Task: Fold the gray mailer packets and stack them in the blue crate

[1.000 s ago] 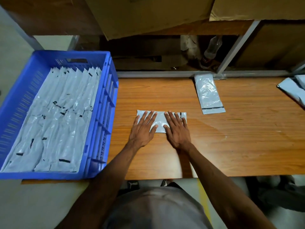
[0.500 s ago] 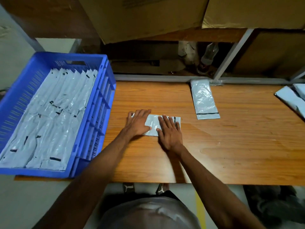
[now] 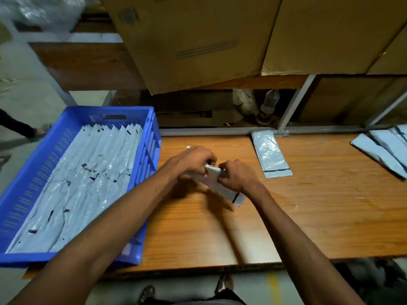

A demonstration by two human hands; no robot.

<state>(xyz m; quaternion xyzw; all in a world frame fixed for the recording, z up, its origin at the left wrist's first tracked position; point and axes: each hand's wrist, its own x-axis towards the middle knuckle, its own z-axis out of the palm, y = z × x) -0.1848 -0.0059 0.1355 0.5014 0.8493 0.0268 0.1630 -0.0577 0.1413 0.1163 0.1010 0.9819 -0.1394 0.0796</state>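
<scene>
Two of my hands no longer press flat; the folded gray packet is lifted off the smooth wood-grain table, tilted. The slatted blue crate at left holds rows of glossy gray folded packets. My left hand and right hand pinch the packet's upper end. An unfolded mailer lies near the far edge.

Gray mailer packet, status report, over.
Left hand and right hand both gripping folded gray mailer packet, lifted off table. Blue crate to the left, part filled. Path unobstructed.
</scene>
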